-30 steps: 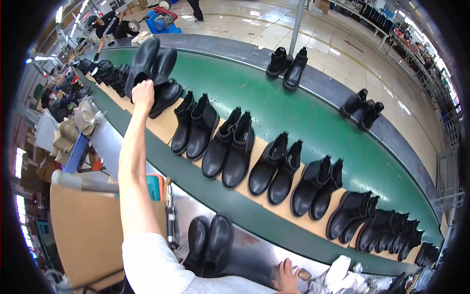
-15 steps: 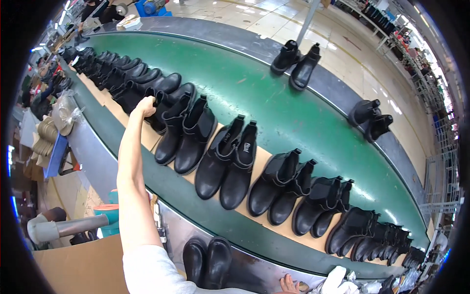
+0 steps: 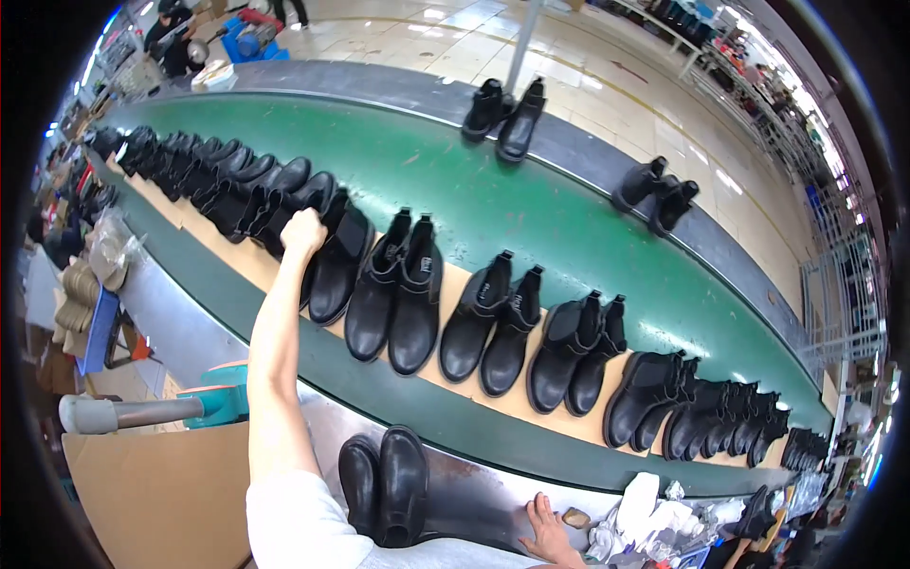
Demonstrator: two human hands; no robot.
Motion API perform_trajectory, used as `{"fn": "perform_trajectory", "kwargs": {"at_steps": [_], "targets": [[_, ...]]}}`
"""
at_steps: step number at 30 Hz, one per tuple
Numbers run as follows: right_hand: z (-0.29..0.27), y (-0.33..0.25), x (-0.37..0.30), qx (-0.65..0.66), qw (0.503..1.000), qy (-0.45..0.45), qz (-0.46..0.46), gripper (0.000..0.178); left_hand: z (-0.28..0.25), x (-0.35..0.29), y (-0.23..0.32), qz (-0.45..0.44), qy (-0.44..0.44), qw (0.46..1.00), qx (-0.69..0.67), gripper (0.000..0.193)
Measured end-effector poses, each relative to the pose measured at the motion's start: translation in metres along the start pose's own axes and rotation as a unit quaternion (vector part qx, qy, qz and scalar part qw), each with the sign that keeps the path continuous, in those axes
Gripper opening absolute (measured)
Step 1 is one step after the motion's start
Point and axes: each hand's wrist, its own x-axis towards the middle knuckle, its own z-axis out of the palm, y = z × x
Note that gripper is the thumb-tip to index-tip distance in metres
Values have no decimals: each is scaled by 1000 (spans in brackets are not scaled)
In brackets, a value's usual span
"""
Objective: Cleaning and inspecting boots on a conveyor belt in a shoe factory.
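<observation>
My left arm reaches across to a row of black ankle boots standing in pairs along the belt. My left hand is closed at the top of a black ankle boot; the fingers' far side is hidden. Just right of it stands another boot pair, toes toward me. My right hand lies with fingers spread on the metal ledge, beside a small brown piece. Between my arms, two black boots stand on that ledge.
The boots rest on brown cardboard over a green conveyor belt. More boot pairs stand on the far rim. White crumpled material lies at lower right. A teal-and-grey machine part and cardboard box are at lower left.
The view has shifted. My left hand has moved right along the row, from one boot to the neighbouring pair. More of my right hand shows now, flat on the ledge.
</observation>
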Motion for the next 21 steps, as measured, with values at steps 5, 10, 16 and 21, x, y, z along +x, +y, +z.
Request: {"fn": "perform_trajectory", "kwargs": {"at_steps": [5,10,16,21], "targets": [[7,6,-5,55,997,14,57,85,-7,-105,36,31,96,990,-93,40],[-12,14,30,184,976,116,-32,72,-145,-192,47,175,365,913,42,20],[-150,6,24,589,715,358,-118,55,-190,-326,155,489,173,854,42,19],[-157,9,11,553,775,282,-122,58,-102,-438,211,803,-110,585,22,5]]}}
